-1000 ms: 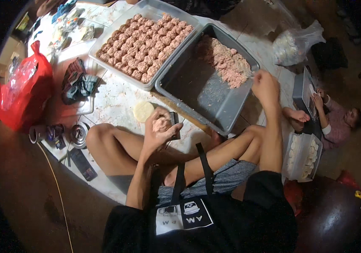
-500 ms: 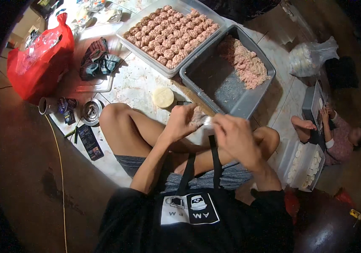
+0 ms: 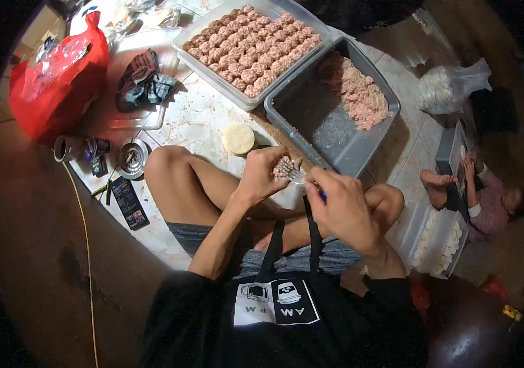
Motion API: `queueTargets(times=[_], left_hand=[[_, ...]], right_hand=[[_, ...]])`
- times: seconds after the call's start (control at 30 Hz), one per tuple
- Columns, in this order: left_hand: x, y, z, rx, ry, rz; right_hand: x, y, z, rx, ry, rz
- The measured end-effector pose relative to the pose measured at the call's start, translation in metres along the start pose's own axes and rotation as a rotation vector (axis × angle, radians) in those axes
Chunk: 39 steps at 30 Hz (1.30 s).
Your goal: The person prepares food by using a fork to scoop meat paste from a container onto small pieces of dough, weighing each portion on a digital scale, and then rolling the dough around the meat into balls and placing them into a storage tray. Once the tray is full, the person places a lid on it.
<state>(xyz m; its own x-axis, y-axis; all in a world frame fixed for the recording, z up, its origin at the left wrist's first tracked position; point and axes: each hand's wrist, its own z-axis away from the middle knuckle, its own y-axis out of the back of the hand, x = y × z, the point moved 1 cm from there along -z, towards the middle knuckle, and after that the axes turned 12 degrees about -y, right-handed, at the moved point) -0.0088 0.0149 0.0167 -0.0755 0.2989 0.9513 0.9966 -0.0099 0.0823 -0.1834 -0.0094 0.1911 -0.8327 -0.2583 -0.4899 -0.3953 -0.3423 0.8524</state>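
Above my lap, my left hand (image 3: 261, 176) is curled around a small lump of pink minced filling (image 3: 280, 172). A metal fork (image 3: 297, 179) presses its tines onto the lump. My right hand (image 3: 343, 205) grips the fork's handle, where a bit of blue shows between the fingers. Whether a wrapper lies under the filling is hidden by my left fingers. Just beyond my left hand stands a stack of round, pale dough wrappers (image 3: 238, 138). Past my hands, a grey tub (image 3: 311, 116) holds a mass of pink minced filling (image 3: 360, 95) along its far right side.
A clear plastic box (image 3: 213, 78) holds rows of pink dumplings (image 3: 253, 52). Leftward are a red plastic bag (image 3: 60, 92), crumpled cloth (image 3: 145, 83), a mug (image 3: 66, 149) and an ashtray (image 3: 132, 159). Another person (image 3: 489, 208) sits at right beside a tray (image 3: 418, 248) of pale pieces.
The fork has shifted slightly toward my left hand, and its tines now show clearly against the lump. My right hand has turned a little, exposing blue on the handle.
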Motion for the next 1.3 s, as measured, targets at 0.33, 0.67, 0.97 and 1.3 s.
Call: queueTargets(times=[0.33,0.67,0.97,1.3], left_hand=[[0.047,0.003,-0.011,0.136,-0.197,0.132],[0.012,0.022,-0.003,0.519,0.171,0.17],[-0.025,0.004,-0.001,0.252,0.059,-0.14],[-0.056,-0.026,0.011,-0.058,0.144,-0.828]], right_hand=[[0.14,0.014,-0.061,0.094,-0.287,0.56],[0.23,-0.033,-0.164,0.115,-0.502,0.952],[0.195,-0.017,-0.155,0.088,-0.266,0.839],[0.197,0.005,-0.163,0.122,-0.19,0.762]])
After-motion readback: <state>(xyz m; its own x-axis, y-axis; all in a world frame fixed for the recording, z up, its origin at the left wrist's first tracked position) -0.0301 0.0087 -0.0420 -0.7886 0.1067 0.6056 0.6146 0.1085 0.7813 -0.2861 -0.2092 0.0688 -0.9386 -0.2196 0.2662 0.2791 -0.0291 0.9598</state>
